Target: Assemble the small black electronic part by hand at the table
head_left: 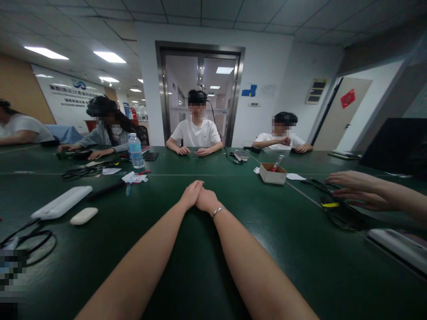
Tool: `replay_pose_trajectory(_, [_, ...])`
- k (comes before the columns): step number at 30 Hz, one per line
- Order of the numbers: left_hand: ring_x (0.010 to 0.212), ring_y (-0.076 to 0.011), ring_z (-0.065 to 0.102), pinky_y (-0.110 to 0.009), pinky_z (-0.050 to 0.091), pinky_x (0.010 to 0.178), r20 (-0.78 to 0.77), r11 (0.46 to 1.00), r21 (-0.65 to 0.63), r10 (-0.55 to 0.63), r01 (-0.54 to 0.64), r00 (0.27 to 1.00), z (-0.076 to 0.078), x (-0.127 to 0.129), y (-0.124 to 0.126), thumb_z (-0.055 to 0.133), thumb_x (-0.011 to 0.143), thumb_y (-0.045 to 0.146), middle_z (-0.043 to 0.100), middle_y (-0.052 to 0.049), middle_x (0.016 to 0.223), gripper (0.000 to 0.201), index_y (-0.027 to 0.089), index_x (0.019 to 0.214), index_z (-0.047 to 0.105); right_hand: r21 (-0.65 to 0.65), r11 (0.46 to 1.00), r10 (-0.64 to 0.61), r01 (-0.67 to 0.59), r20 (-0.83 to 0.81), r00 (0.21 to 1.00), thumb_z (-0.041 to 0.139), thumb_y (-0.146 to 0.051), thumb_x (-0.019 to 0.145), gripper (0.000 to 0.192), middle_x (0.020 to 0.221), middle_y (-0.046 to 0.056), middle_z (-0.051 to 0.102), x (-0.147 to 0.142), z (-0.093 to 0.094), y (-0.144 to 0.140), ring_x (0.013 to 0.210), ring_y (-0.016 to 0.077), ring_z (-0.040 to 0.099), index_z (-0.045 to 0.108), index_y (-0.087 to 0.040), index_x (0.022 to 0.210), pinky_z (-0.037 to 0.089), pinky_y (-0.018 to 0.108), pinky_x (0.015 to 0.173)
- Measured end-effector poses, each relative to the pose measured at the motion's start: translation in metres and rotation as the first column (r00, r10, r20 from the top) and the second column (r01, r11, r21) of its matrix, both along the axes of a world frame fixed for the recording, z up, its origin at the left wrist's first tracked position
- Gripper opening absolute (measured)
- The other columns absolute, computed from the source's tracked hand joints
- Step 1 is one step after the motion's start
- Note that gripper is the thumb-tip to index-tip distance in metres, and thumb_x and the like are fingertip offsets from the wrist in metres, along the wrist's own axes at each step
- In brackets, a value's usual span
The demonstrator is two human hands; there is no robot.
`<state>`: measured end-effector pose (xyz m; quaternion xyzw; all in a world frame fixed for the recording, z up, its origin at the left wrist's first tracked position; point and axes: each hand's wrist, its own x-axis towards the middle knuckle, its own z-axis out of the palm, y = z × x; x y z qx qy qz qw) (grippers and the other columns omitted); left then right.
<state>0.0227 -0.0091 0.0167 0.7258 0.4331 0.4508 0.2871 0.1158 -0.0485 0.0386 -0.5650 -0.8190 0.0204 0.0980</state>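
Joined hands (199, 198) amid bare tabletop (267, 231)

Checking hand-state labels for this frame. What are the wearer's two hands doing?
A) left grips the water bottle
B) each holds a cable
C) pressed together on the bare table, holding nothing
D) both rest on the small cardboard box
C: the left hand and right hand meet, touching each other on the green table, with nothing in them; the water bottle and cardboard box stand well away.
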Motion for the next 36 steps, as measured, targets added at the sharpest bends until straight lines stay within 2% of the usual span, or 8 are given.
replay_pose_trajectory(3, [0.102, -0.0182, 0.052, -0.033, 0.039, 0.094, -0.012, 1.0, -0.006, -0.016, 0.016, 1.0, -0.01, 0.001, -0.006, 0.031, 0.088, 0.042, 0.058, -0.006, 0.107, 0.038, 0.02, 0.105, 0.058, -0.03, 0.999, -0.038, 0.039, 0.022, 0.999, 0.045, -0.017, 0.084, 0.039, 0.112, 0.017, 0.058, 0.002, 0.002, -0.001, 0.094, 0.0255, 0.06, 0.05, -0.009, 0.121, 0.048, 0.032, 0.075])
replay_pose_trajectory(7, [0.107, -0.0187, 0.047, -0.036, 0.034, 0.098, -0.087, 0.993, 0.097, 0.07, -0.062, 0.994, -0.005, -0.005, -0.013, 0.029, 0.089, 0.04, 0.052, -0.007, 0.111, 0.038, 0.022, 0.116, 0.051, -0.041, 0.998, -0.056, 0.057, 0.021, 0.998, 0.045, -0.015, 0.083, 0.026, 0.1, 0.014, 0.064, 0.002, 0.003, 0.002, 0.088, 0.024, 0.062, 0.059, -0.011, 0.105, 0.048, 0.031, 0.072])
replay_pose_trajectory(11, [0.109, -0.0211, 0.042, -0.04, 0.032, 0.098, -0.186, 0.968, 0.23, 0.148, -0.103, 0.971, -0.003, -0.008, -0.017, 0.033, 0.088, 0.033, 0.047, -0.008, 0.114, 0.037, 0.025, 0.123, 0.044, -0.026, 0.997, -0.069, 0.069, 0.003, 0.998, 0.043, -0.019, 0.086, 0.023, 0.097, 0.014, 0.064, 0.007, 0.002, 0.004, 0.086, 0.0248, 0.063, 0.057, -0.014, 0.103, 0.048, 0.033, 0.07])
replay_pose_trajectory(15, [0.109, -0.0218, 0.041, -0.041, 0.032, 0.098, -0.225, 0.957, 0.277, 0.152, -0.086, 0.963, -0.003, -0.009, -0.019, 0.041, 0.081, 0.016, 0.045, -0.008, 0.115, 0.041, 0.023, 0.121, 0.044, -0.021, 0.992, -0.127, 0.126, -0.029, 0.992, 0.041, -0.023, 0.088, 0.026, 0.098, 0.014, 0.063, 0.013, 0.002, 0.005, 0.086, 0.0258, 0.062, 0.049, -0.016, 0.112, 0.048, 0.035, 0.069])
replay_pose_trajectory(19, [0.103, -0.02, 0.045, -0.037, 0.038, 0.093, -0.22, 0.969, 0.247, 0.079, -0.022, 0.972, -0.003, -0.009, -0.02, 0.048, 0.069, 0.006, 0.044, -0.007, 0.11, 0.043, 0.022, 0.108, 0.05, -0.058, 0.987, -0.152, 0.152, -0.011, 0.988, 0.044, -0.019, 0.086, 0.027, 0.101, 0.015, 0.062, 0.017, 0.001, 0.007, 0.089, 0.026, 0.062, 0.049, -0.015, 0.113, 0.047, 0.034, 0.07])
replay_pose_trajectory(25, [0.082, -0.014, 0.051, -0.028, 0.046, 0.075, -0.072, 0.988, 0.131, -0.068, 0.077, 0.995, -0.007, -0.009, -0.014, 0.05, 0.069, 0.011, 0.05, -0.004, 0.093, 0.027, 0.018, 0.095, 0.05, -0.035, 0.988, -0.151, 0.15, -0.032, 0.988, 0.044, -0.021, 0.086, 0.029, 0.1, 0.015, 0.063, 0.02, -0.004, 0.011, 0.09, 0.0266, 0.061, 0.049, -0.014, 0.113, 0.046, 0.035, 0.071])
replay_pose_trajectory(30, [0.079, -0.0134, 0.052, -0.028, 0.046, 0.073, -0.077, 0.989, 0.118, -0.08, 0.089, 0.994, -0.009, -0.012, -0.011, 0.055, 0.071, 0.017, 0.053, -0.003, 0.088, 0.025, 0.018, 0.095, 0.051, -0.012, 0.99, -0.144, 0.143, -0.056, 0.988, 0.045, -0.022, 0.085, 0.027, 0.099, 0.014, 0.063, 0.022, -0.006, 0.012, 0.089, 0.0259, 0.061, 0.05, -0.014, 0.111, 0.046, 0.033, 0.071])
replay_pose_trajectory(36, [0.076, -0.0132, 0.053, -0.028, 0.045, 0.072, -0.095, 0.996, 0.077, -0.033, 0.04, 0.995, -0.009, -0.012, -0.012, 0.056, 0.072, 0.02, 0.055, -0.002, 0.085, 0.02, 0.018, 0.092, 0.053, -0.011, 0.99, -0.14, 0.14, -0.069, 0.988, 0.045, -0.023, 0.086, 0.022, 0.098, 0.012, 0.063, 0.023, -0.007, 0.013, 0.087, 0.0241, 0.061, 0.052, -0.017, 0.105, 0.045, 0.031, 0.069])
